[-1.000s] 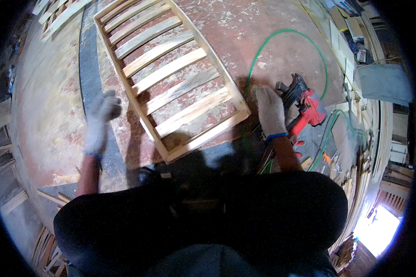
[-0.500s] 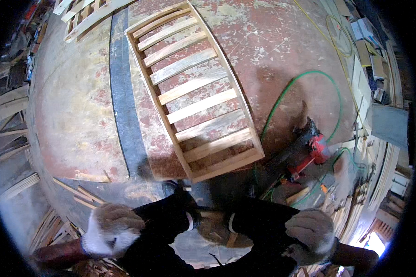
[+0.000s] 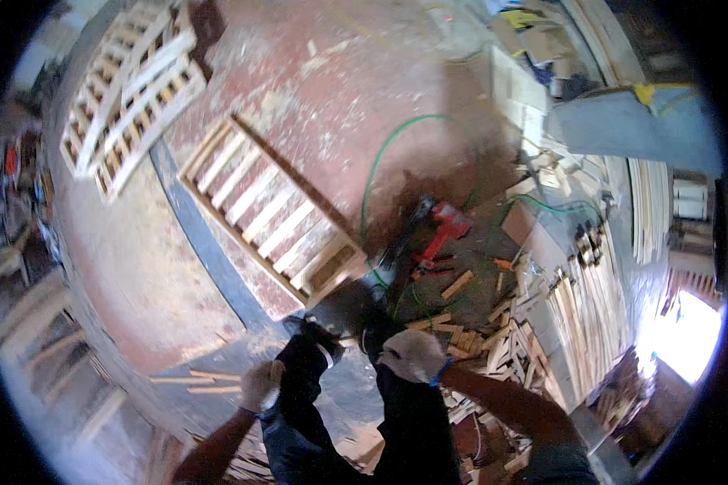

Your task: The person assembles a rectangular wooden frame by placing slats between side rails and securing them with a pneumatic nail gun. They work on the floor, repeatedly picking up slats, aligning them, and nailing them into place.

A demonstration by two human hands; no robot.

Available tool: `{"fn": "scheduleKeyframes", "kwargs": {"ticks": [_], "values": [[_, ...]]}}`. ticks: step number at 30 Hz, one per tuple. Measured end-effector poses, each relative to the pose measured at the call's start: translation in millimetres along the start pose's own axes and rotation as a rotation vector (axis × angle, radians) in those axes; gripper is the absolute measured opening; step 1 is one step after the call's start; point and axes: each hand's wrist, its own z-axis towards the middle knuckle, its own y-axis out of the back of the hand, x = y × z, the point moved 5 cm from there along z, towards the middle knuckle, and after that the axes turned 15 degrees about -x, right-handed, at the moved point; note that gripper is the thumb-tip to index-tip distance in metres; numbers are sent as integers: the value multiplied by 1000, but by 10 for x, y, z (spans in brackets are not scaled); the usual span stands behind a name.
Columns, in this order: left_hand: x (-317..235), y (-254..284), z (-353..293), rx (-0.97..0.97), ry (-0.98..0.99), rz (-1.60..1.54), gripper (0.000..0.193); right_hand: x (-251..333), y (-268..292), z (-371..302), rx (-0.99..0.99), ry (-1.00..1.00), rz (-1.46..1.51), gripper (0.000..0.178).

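Observation:
My left hand [image 3: 260, 386], in a pale work glove, is beside my left shin; its fingers are blurred. My right hand [image 3: 413, 356], gloved too, lies over my right knee with nothing visible in it. Just ahead of my feet, a slatted wooden frame [image 3: 277, 236] lies on the floor, its near end close to my left shoe [image 3: 316, 331]. Neither hand touches it. Right of the frame rests a red and black nail gun [image 3: 442, 234], with a green air hose [image 3: 372, 190] looping beyond it.
Slatted wooden panels [image 3: 133, 93] are stacked at the far left. Offcuts [image 3: 459, 339] litter the floor by my right leg, with long strips [image 3: 586, 323] piled further right. A few thin sticks [image 3: 210, 377] lie left of my left hand. A grey-topped table [image 3: 615, 125] stands at the right.
My view has swung to the right, so the frame appears further left and more slanted. Both hands have come inward from wide apart, closer to my shins.

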Motion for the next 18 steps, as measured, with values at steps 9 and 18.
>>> {"fn": "scheduleKeyframes", "kwargs": {"ticks": [9,18], "values": [[-2145,2433,2040,-82,464,-453,28,-475,234,-151,-157,-512,99,46],[-2831,2360,3584,-15,-380,25,24,-1016,406,-283,-168,-929,342,54]]}}
